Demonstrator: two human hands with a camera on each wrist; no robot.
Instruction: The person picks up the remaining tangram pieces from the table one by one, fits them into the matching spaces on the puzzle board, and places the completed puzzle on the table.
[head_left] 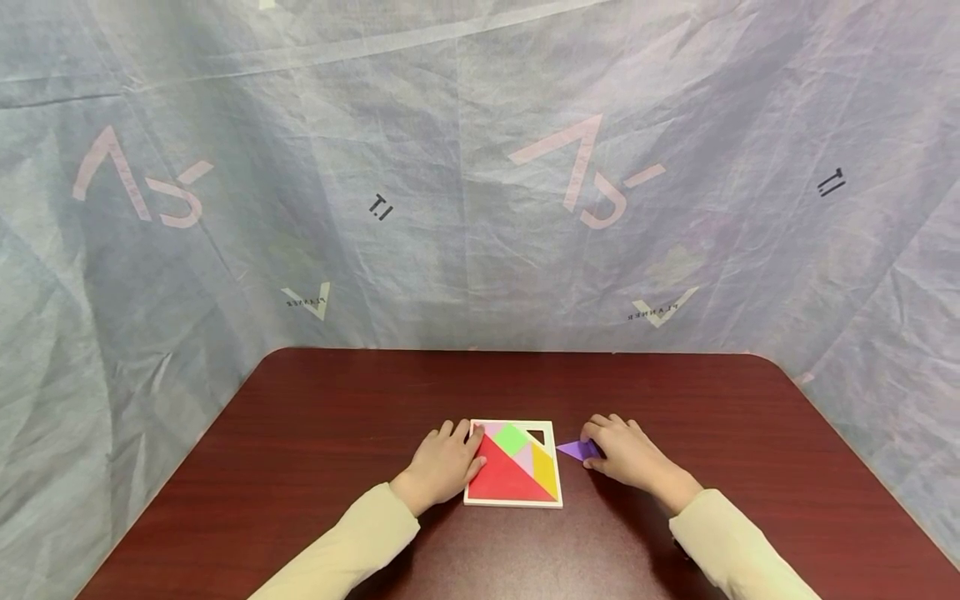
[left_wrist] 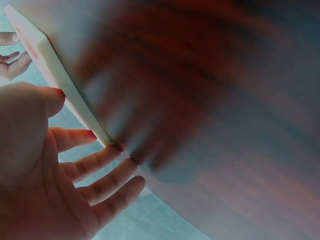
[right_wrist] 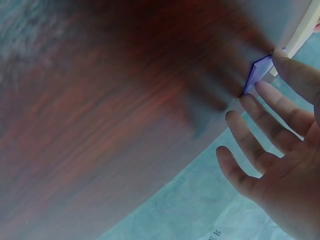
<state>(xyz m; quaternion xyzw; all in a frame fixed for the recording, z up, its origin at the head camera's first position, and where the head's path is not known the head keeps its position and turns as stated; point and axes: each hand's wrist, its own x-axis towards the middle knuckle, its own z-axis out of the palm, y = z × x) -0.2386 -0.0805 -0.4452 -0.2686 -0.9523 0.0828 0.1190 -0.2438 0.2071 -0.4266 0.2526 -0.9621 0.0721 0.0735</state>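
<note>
A white square tangram tray (head_left: 513,503) lies on the table with red pieces (head_left: 502,479), a green square (head_left: 511,438), a yellow-orange parallelogram (head_left: 545,472) and pink pieces (head_left: 524,458) in it. Near its top right corner a dark triangular opening (head_left: 537,436) shows. My left hand (head_left: 438,462) rests at the tray's left side, thumb and index finger over the edge; its fingers look extended in the left wrist view. Just right of the tray, my right hand (head_left: 626,454) pinches a purple triangle (head_left: 576,451) by its right part, one corner pointing at the tray. The fingers partly hide this piece.
The dark red wooden table (head_left: 337,417) stretches around the tray on all sides. A grey printed cloth (head_left: 465,250) hangs behind its far edge and along both sides.
</note>
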